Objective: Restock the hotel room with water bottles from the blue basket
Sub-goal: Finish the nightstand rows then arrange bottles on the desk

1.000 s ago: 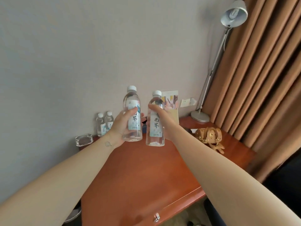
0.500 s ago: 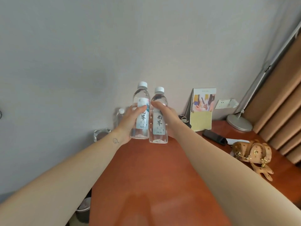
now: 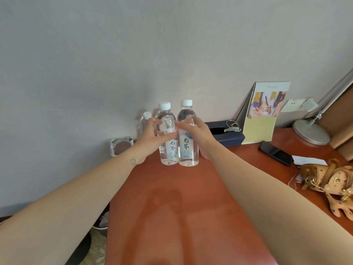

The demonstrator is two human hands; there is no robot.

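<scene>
Two clear water bottles with white caps stand upright side by side near the back of the red-brown desk (image 3: 183, 207), their bases at or just above its surface. My left hand (image 3: 150, 138) grips the left bottle (image 3: 167, 152) round its middle. My right hand (image 3: 196, 136) grips the right bottle (image 3: 188, 150) the same way. Behind my left hand, against the wall, another small bottle (image 3: 146, 119) shows its white cap; the rest is mostly hidden. The blue basket is not in view.
A glass ashtray (image 3: 121, 146) sits at the desk's back left. To the right are a dark blue tissue box (image 3: 225, 135), a standing card (image 3: 261, 115), a black phone (image 3: 276, 153), a lamp base (image 3: 310, 131) and a tan bag (image 3: 328, 178). A bin (image 3: 101, 224) stands on the floor left.
Both hands have carried the bottles forward and down toward the back of the desk. The view has closed in and shifted left, so the desk items look larger.
</scene>
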